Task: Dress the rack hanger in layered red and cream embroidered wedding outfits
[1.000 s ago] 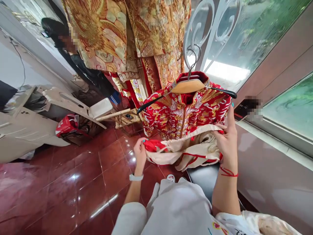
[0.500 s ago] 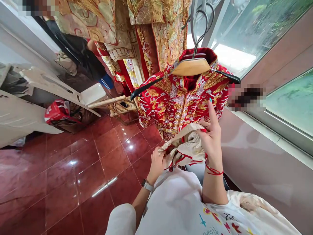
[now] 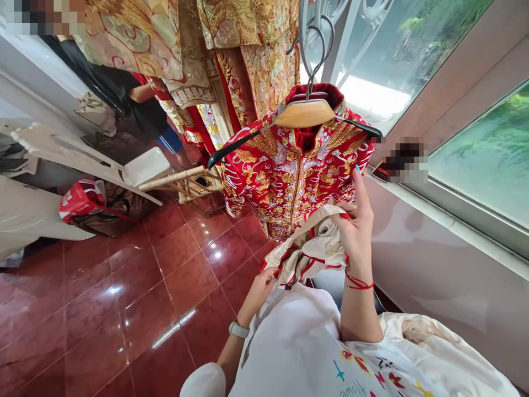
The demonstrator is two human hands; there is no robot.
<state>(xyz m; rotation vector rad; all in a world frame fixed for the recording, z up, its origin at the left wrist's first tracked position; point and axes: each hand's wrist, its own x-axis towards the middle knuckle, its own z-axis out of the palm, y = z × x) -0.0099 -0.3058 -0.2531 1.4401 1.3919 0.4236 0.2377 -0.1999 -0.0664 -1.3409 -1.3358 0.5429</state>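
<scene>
Bunched in front of my body is a cream cloth garment (image 3: pixel 320 242) with red trim; I cannot make out its exact kind. My left hand (image 3: pixel 260 288) pinches its lower left edge. On the opposite side, my right hand (image 3: pixel 357 229) grips the upper edge between thumb and fingers, the index finger pointing up. Just beyond hangs a red jacket (image 3: pixel 285 171) with gold and silver embroidery, on a hanger (image 3: pixel 306 113) with a wooden middle and black arms. The cream cloth overlaps the jacket's lower front in view.
Gold embroidered garments (image 3: pixel 268 71) hang behind the jacket. A bamboo rack (image 3: pixel 194 184), a white chair (image 3: pixel 146 165) and a red bag (image 3: pixel 85 199) stand to the left. A window ledge (image 3: pixel 438 212) runs along the right. Another person's dark clothing shows at upper left.
My left hand has shifted its hold lower along the cream garment's left edge, which now spreads flatter with red trim showing. The right hand keeps its grip. The view has turned slightly right.
</scene>
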